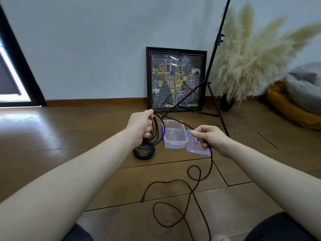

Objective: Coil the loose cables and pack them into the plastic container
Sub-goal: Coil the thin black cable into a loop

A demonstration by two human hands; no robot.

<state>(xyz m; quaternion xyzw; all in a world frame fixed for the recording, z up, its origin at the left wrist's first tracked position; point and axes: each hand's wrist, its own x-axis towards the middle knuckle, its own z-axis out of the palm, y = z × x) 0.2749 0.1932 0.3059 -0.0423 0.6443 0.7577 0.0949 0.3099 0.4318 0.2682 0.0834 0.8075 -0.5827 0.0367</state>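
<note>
Midway through coiling, by the look of it: several loops of dark brown cable (157, 129) gathered in the left hand (141, 126), fingers curled round them; right hand (209, 139) pinching the same cable a little further along, feeding slack. Much of it still loose on the wooden floor (69, 136) near the knees, in wandering curls. Thin, limp, matte. Beside the left wrist, a finished black coil (144, 152) on the floor, not yet packed. Clear plastic container (175, 133) open and holding nothing, lid (196, 148) just beside it.

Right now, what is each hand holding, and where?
Left hand grips the dark cable's gathered loops at their top; right hand pinches its loose run.
</note>
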